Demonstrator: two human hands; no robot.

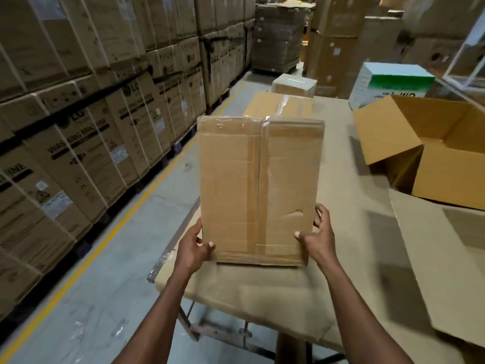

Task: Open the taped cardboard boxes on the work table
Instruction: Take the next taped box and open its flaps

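Hands: left hand [193, 246] and right hand [317, 236] are apart, each clamped on a lower corner of the tall brown cardboard box sealed with clear tape [259, 190], thumbs on the near face.
Box position: stood on end near the front of the cardboard-covered work table [341, 179], bottom edge at or just above the surface; I cannot tell which.
Seam: glossy clear tape strip [259, 166] runs down the middle where the flaps meet, with cross strips at top and bottom.
Advice: probably lay the box flat, seam up, one hand pinning it while the other starts the tape at an end.
Weak spot: small tear [296, 212] low right; keep pressure off it.
Behind: second taped brown box [278, 106], untouched.
Right: open empty brown carton [430, 153].
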